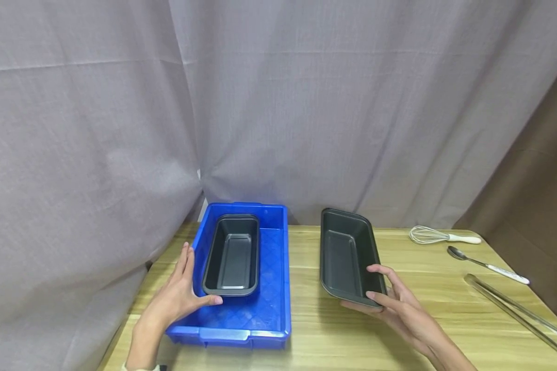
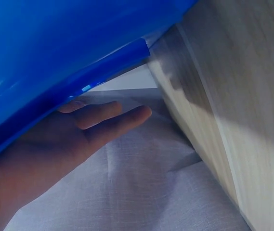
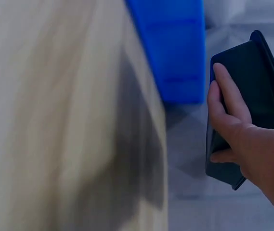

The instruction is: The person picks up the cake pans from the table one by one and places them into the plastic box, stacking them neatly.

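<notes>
A dark loaf pan (image 1: 345, 252) is held tilted above the table by my right hand (image 1: 406, 314). In the right wrist view the fingers (image 3: 228, 94) of that hand spread under the pan's base (image 3: 252, 72). Inside the blue bin (image 1: 271, 257) sits another dark loaf pan (image 1: 234, 252), with a second rim showing at its far end. My left hand (image 1: 174, 296) is at the bin's left wall, its thumb reaching over near the pan's front corner. In the left wrist view the left hand's fingers (image 2: 122, 122) extend fairly straight outside the bin, below its rim.
A white-handled whisk (image 1: 438, 235), a spoon (image 1: 487, 264) and metal tongs (image 1: 520, 312) lie on the right of the wooden table (image 1: 306, 319). A grey curtain (image 1: 306, 113) hangs behind, and a brown one (image 1: 534, 206) on the right.
</notes>
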The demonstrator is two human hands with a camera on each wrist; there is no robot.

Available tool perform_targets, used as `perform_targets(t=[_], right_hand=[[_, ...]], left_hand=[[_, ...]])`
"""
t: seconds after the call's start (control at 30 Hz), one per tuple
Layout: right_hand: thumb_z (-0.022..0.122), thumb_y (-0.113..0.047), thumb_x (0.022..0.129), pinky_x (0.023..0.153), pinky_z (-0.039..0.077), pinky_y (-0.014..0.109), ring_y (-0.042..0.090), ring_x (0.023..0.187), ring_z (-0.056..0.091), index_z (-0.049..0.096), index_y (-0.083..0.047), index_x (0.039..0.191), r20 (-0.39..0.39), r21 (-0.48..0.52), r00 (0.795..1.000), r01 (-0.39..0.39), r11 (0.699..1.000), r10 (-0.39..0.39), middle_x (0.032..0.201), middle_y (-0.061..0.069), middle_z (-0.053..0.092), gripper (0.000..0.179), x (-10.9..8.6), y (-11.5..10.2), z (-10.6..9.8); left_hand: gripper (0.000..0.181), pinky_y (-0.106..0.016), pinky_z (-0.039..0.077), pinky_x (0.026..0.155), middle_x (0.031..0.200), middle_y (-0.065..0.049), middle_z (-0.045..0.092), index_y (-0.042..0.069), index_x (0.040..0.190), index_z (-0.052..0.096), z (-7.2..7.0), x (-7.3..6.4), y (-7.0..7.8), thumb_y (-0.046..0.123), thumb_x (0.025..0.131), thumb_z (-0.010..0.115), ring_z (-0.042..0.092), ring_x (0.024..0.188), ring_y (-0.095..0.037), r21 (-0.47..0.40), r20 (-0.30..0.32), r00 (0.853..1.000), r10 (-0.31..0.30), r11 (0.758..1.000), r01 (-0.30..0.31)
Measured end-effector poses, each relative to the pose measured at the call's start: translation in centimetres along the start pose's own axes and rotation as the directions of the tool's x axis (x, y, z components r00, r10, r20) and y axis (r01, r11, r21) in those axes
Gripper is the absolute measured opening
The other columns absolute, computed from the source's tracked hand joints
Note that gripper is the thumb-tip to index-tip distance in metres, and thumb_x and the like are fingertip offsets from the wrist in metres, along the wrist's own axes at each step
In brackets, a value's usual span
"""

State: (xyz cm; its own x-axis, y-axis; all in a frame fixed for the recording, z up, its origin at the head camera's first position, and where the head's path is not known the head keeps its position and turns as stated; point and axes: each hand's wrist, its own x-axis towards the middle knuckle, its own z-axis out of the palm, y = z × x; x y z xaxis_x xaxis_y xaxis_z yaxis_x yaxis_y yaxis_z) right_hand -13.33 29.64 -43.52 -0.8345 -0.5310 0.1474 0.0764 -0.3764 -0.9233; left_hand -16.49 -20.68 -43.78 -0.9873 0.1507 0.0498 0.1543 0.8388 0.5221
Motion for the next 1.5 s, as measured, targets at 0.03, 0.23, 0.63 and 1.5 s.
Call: perform_targets(t=[0.03, 0.23, 0.63, 1.5], right_hand=[[0.035, 0.010, 0.113, 0.120, 0.052, 0.043, 0.050, 0.136, 0.066, 0.046, -0.029, 0.154, 0.006, 0.011, 1.000, 0.000, 1.000, 0.000, 0.165, 0.002, 0.044, 0.057, 0.6, -0.1, 0.6], [0.046, 0.008, 0.111, 0.117, 0.054, 0.045, 0.048, 0.130, 0.070, 0.048, -0.028, 0.148, -0.038, -0.032, 0.999, -0.002, 0.999, 0.001, 0.162, 0.016, 0.050, 0.052, 4.0, -0.3, 4.3], [0.056, 0.010, 0.104, 0.114, 0.050, 0.069, 0.041, 0.123, 0.075, 0.047, -0.024, 0.144, -0.065, -0.043, 0.997, -0.037, 0.998, 0.034, 0.161, 0.046, 0.034, 0.053, 10.2, 0.7, 10.6], [0.053, 0.008, 0.103, 0.126, 0.034, 0.073, 0.063, 0.124, 0.067, 0.027, -0.007, 0.153, -0.088, -0.099, 0.984, -0.162, 0.982, 0.154, 0.163, 0.042, 0.026, 0.059, 16.5, 5.2, 15.5]], left_hand=[[0.148, -0.070, 0.040, 0.122, 0.182, -0.029, -0.006, -0.009, 0.172, 0.003, 0.0, 0.0, 0.0, 0.060, 0.079, 0.095, 0.027, 0.161, -0.057, 0.002, -0.001, 1.000, 0.000, 1.000, 0.000], [0.147, -0.072, 0.041, 0.120, 0.182, -0.028, -0.005, -0.009, 0.172, 0.003, -0.1, 0.0, 0.0, 0.062, 0.080, 0.094, 0.032, 0.159, -0.058, 0.019, 0.003, 1.000, -0.007, 1.000, 0.007], [0.147, -0.068, 0.046, 0.118, 0.182, -0.030, -0.002, -0.010, 0.172, 0.003, -0.2, -0.2, 0.1, 0.062, 0.080, 0.093, 0.037, 0.157, -0.057, 0.037, 0.002, 1.000, 0.014, 0.999, -0.015], [0.145, -0.066, 0.043, 0.122, 0.181, -0.031, -0.005, -0.009, 0.172, -0.001, -0.3, 0.0, 0.0, 0.059, 0.083, 0.092, 0.036, 0.157, -0.058, -0.021, 0.025, 1.000, 0.008, 1.000, -0.007]])
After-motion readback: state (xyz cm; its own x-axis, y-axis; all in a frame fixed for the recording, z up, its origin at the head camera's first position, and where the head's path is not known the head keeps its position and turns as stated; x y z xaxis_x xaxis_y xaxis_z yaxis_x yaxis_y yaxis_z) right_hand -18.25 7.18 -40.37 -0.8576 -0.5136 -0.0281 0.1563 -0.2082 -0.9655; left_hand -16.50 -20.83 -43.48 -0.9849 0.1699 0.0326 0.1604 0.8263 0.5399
